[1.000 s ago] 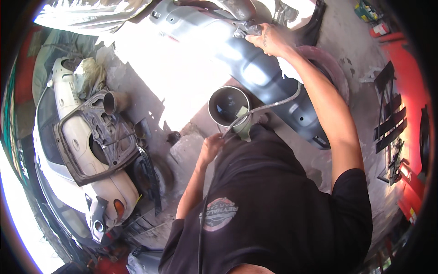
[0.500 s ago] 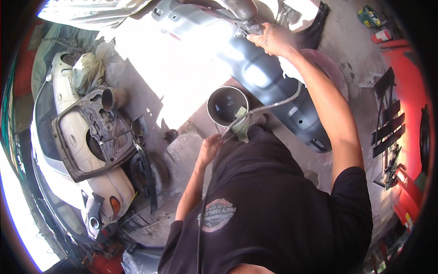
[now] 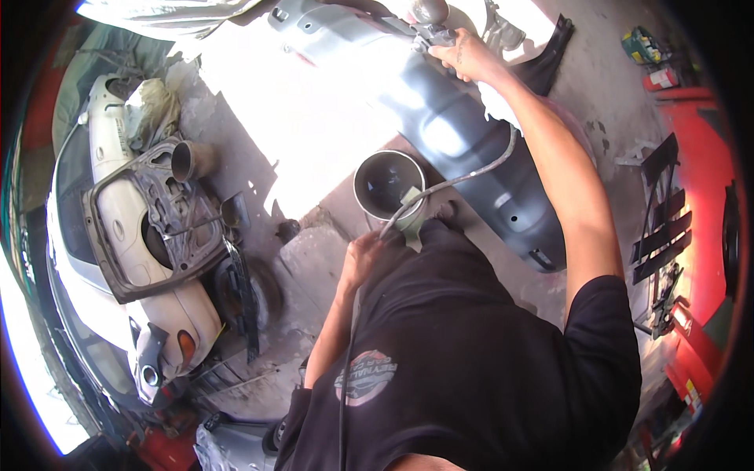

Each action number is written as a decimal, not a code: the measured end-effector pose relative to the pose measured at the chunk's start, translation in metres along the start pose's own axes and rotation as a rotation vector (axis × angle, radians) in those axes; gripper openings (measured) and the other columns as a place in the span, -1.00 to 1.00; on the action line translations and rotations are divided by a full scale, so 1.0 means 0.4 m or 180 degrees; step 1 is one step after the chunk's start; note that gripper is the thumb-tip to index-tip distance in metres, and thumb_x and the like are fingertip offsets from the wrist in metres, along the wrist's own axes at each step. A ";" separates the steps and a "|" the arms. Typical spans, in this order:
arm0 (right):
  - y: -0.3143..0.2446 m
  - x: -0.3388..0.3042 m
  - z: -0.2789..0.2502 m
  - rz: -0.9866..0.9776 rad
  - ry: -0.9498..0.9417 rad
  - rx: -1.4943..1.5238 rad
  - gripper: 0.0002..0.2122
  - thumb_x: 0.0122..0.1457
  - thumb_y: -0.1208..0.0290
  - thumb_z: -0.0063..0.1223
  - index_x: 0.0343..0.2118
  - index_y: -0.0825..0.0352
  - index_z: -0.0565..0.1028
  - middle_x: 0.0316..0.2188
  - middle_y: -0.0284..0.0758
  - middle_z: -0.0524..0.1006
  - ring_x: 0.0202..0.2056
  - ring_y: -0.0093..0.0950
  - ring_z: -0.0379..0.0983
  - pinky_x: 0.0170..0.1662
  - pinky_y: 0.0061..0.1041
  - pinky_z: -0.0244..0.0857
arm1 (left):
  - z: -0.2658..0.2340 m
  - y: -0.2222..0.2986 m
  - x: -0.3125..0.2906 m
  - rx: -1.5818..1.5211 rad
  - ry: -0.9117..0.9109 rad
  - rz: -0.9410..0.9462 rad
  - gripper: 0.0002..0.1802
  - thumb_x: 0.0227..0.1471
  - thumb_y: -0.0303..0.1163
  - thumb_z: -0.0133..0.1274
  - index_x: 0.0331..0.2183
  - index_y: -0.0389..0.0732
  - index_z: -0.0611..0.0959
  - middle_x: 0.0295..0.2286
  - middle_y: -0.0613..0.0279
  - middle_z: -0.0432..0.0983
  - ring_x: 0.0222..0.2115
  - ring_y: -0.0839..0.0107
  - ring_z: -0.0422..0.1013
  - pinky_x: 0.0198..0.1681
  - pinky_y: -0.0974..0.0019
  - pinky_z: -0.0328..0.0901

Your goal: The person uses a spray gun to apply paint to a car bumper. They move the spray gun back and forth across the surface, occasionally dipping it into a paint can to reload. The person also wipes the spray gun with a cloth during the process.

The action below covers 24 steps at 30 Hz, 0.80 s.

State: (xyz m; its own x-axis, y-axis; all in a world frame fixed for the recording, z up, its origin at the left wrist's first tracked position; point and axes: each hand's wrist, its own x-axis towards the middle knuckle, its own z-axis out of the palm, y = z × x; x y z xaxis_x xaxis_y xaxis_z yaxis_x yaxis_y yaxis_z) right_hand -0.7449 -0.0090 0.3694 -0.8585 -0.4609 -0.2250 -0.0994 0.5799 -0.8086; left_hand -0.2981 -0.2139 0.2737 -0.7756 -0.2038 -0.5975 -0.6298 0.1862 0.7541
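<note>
My right hand [image 3: 468, 56] is stretched out to the far side, closed around a spray gun [image 3: 433, 37] with a rounded cup on its top. The gun is just over the far right edge of a long grey car body panel [image 3: 479, 169], which is glossy and glares in the sun. From near the gun arm a grey air hose [image 3: 463, 177] runs back across the panel. My left hand [image 3: 364, 257] is closed around this hose, close to my thigh. A bucket [image 3: 386, 182] with a greenish cloth [image 3: 411, 206] over its rim stands beside the panel.
On the left is a pale car [image 3: 177, 314] with a door frame [image 3: 118, 228] leaning on it, a can [image 3: 194, 161] and a tyre [image 3: 259, 286]. Red equipment [image 3: 699, 188] and a black rack [image 3: 664, 220] line the right side. Strong sunlight whitens the floor beyond the bucket.
My right hand has moved slightly farther away with the spray gun, and more of its cup shows. My left hand keeps its hold on the hose. The whole view has shifted a little.
</note>
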 end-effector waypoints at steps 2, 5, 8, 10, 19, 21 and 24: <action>-0.028 -0.038 0.007 -0.0076 -0.0102 0.0002 -0.61 0.19 0.10 0.18 -0.46 0.43 0.51 -0.63 -0.32 0.51 -0.71 -0.51 0.44 -0.63 -0.45 0.34 | 0.007 -0.045 0.004 0.0071 0.0067 0.0141 -0.59 0.20 -0.36 0.14 0.02 -0.38 0.63 -0.35 0.21 0.67 -0.31 0.50 0.52 -0.14 0.34 0.40; -0.025 -0.018 0.010 -0.0184 -0.0145 0.0074 -0.60 0.20 0.11 0.20 -0.46 0.47 0.50 -0.60 -0.31 0.53 -0.72 -0.51 0.43 -0.67 -0.48 0.30 | 0.010 -0.057 0.008 0.0058 0.0021 0.0180 -0.59 0.20 -0.37 0.13 0.04 -0.37 0.63 -0.33 0.19 0.68 -0.30 0.51 0.52 -0.13 0.33 0.40; -0.012 0.044 -0.004 -0.0101 0.0048 -0.0001 -0.60 0.20 0.13 0.20 -0.46 0.49 0.51 -0.61 -0.30 0.53 -0.73 -0.50 0.42 -0.67 -0.48 0.31 | 0.016 -0.017 0.006 -0.0176 -0.0014 0.0244 -0.58 0.20 -0.36 0.13 0.05 -0.35 0.63 -0.30 0.16 0.69 -0.28 0.50 0.53 -0.13 0.32 0.41; -0.008 0.077 -0.005 0.0035 0.0185 -0.0105 -0.61 0.20 0.15 0.19 -0.46 0.49 0.52 -0.62 -0.30 0.53 -0.73 -0.50 0.42 -0.67 -0.49 0.32 | 0.023 0.005 0.007 -0.0275 0.0093 0.0216 -0.57 0.19 -0.35 0.14 0.05 -0.34 0.63 -0.30 0.15 0.69 -0.28 0.50 0.53 -0.13 0.33 0.41; -0.008 0.105 0.026 -0.0199 -0.0182 0.0035 -0.63 0.19 0.15 0.20 -0.48 0.46 0.52 -0.61 -0.31 0.53 -0.76 -0.53 0.40 -0.69 -0.51 0.30 | 0.029 -0.012 0.001 -0.0131 0.0203 0.0303 -0.55 0.18 -0.34 0.15 0.06 -0.34 0.62 -0.29 0.11 0.70 -0.26 0.46 0.55 -0.12 0.31 0.41; -0.024 0.124 0.029 -0.0114 -0.0052 -0.0113 -0.62 0.20 0.14 0.19 -0.49 0.45 0.51 -0.60 -0.31 0.52 -0.76 -0.54 0.39 -0.69 -0.51 0.30 | 0.028 0.006 0.001 -0.0178 0.0199 0.0330 -0.55 0.19 -0.35 0.15 0.07 -0.33 0.61 -0.29 0.11 0.70 -0.25 0.45 0.55 -0.12 0.31 0.41; -0.042 0.153 0.032 0.0029 0.0176 -0.0297 -0.61 0.20 0.12 0.19 -0.51 0.43 0.49 -0.61 -0.33 0.51 -0.76 -0.54 0.39 -0.68 -0.50 0.30 | 0.027 0.012 0.000 -0.0183 0.0260 0.0385 -0.55 0.20 -0.36 0.13 0.09 -0.32 0.60 -0.27 0.11 0.69 -0.23 0.44 0.55 -0.10 0.30 0.41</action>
State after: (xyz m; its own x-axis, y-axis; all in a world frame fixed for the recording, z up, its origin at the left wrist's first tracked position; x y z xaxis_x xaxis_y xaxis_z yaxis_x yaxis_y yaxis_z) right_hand -0.7894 -0.0556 0.3621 -0.8858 -0.4190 -0.1996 -0.1358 0.6451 -0.7519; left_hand -0.3017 -0.2025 0.2742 -0.8382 -0.2610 -0.4789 -0.5267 0.1593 0.8350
